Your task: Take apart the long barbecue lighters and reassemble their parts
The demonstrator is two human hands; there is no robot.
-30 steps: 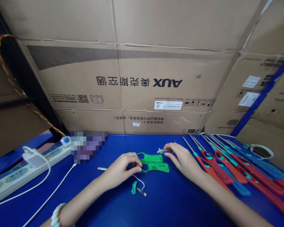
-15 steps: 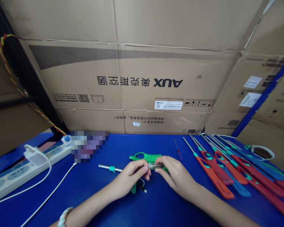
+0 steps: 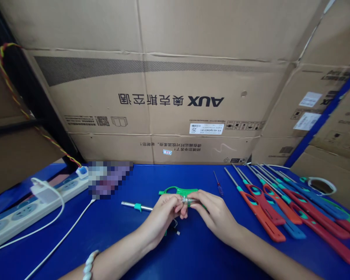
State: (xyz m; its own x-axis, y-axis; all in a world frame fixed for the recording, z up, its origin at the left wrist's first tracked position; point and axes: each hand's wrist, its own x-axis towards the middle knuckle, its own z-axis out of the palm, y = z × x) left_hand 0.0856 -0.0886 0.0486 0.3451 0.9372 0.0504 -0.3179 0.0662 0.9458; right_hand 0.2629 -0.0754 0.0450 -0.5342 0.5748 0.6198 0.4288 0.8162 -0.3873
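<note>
1. Apparently, the step in hand is close fingertip work on a small clear part [image 3: 188, 201], held above the table [image 3: 236, 252] by a green shell [image 3: 186, 192].
2. Left hand [image 3: 167, 207]: pinched at one end.
3. Right hand [image 3: 214, 206]: gripping the other.
4. Next, likely: a steady hold, light fingertip pressure.

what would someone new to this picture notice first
Probably the fan of red, orange and blue long-necked lighters on the right of the blue table. Next, at centre, the left hand and right hand meet at a small clear part. Behind, upside-down AUX lettering stands out on the cardboard.
</note>
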